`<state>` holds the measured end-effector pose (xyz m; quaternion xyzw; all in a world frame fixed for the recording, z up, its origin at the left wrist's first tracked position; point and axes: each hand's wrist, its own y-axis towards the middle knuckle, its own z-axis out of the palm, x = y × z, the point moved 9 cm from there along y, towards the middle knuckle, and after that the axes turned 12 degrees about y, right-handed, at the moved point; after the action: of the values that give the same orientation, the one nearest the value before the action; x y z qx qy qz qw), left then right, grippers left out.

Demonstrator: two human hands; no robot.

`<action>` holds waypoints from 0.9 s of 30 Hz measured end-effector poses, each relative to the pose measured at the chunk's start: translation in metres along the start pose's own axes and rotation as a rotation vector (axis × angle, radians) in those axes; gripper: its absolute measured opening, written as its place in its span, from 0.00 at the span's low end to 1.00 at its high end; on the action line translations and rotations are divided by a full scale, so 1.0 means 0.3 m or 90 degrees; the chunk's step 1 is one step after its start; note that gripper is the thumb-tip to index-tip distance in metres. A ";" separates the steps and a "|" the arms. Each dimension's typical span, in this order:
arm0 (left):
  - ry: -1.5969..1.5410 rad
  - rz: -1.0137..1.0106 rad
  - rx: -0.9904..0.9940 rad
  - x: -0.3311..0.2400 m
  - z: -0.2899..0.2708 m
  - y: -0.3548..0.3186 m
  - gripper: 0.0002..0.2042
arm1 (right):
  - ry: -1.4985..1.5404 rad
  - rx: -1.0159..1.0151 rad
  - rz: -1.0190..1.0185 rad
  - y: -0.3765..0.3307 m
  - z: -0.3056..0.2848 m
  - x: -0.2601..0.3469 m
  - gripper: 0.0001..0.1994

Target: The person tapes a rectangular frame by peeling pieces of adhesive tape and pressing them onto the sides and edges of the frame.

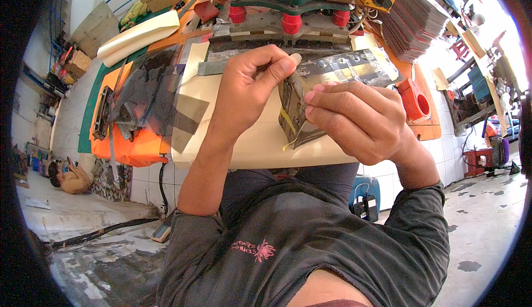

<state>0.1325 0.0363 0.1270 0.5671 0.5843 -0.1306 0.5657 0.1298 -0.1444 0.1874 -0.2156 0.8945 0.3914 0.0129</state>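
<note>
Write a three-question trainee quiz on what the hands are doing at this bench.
1. True or false: both hands grip the same dark flat piece.
2. Which hand pinches the piece's top edge between thumb and fingers: left hand or right hand?
3. What hangs from the piece's lower edge? A) a yellow strip B) a red cup C) a black cable

Key
1. True.
2. The left hand; the right hand's fingers lie across the piece's face.
3. A; the yellow strip dangles over the cream board.
</note>
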 end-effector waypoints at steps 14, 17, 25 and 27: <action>0.177 0.094 -0.108 -0.080 -0.016 -0.028 0.09 | 0.011 -0.017 0.070 -0.007 -0.001 -0.024 0.13; 0.231 0.129 -0.130 -0.105 -0.023 -0.036 0.09 | 0.009 -0.018 0.086 -0.003 -0.001 -0.023 0.13; 0.352 0.257 -0.202 -0.167 -0.013 -0.049 0.04 | 0.047 -0.019 0.148 0.005 -0.002 -0.038 0.10; 0.393 0.287 -0.221 -0.181 -0.013 -0.059 0.04 | 0.070 -0.006 0.177 0.015 -0.007 -0.040 0.10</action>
<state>0.1008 0.0057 0.1636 0.5898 0.6007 0.2730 0.4656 0.1391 -0.1385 0.1943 -0.1109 0.9134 0.3810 -0.0910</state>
